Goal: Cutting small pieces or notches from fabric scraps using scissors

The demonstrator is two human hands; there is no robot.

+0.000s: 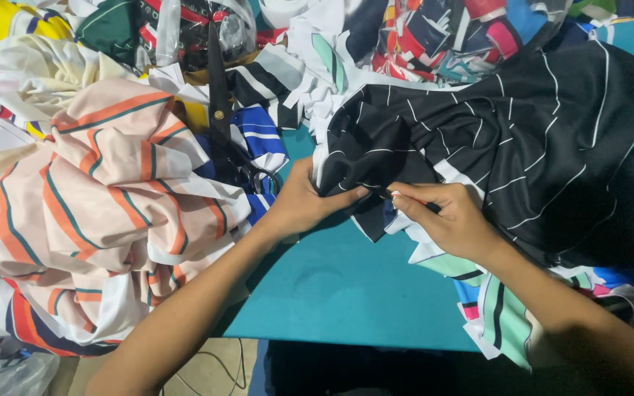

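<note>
Both hands clamped on the black white-pinstriped fabric: left hand, right hand. Long black scissors and peach striped cloth heap crowd left; bare teal table below.

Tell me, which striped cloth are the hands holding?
The black cloth with thin white stripes. Both the left hand and right hand pinch it; the peach one with orange stripes lies untouched.
</note>
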